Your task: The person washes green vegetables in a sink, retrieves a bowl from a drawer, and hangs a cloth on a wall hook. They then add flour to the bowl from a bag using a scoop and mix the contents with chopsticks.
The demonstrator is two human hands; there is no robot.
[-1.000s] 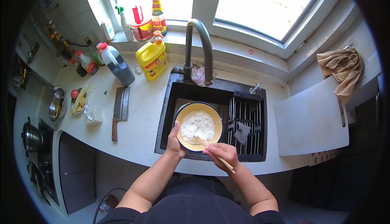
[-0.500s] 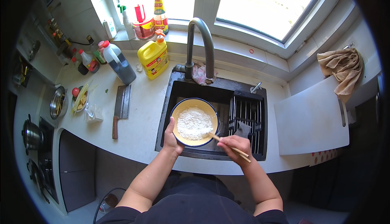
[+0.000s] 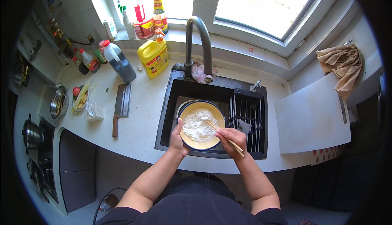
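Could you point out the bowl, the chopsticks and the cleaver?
Bowl (image 3: 221, 119): head view, bare inner wall.
Chopsticks (image 3: 212, 125): head view, shaft near the tips.
Cleaver (image 3: 122, 103): head view, middle of the blade.

Before me, the bowl (image 3: 221, 121) is over the sink (image 3: 167, 121), with my left hand (image 3: 177, 141) at its left side. In it lies powder (image 3: 196, 128), where the chopsticks (image 3: 212, 125) reach from my right hand (image 3: 232, 142). Behind the bowl stands the tap (image 3: 189, 47). Left of the sink, the cleaver (image 3: 123, 102) lies on the counter (image 3: 141, 129); to the right is the board (image 3: 312, 116).
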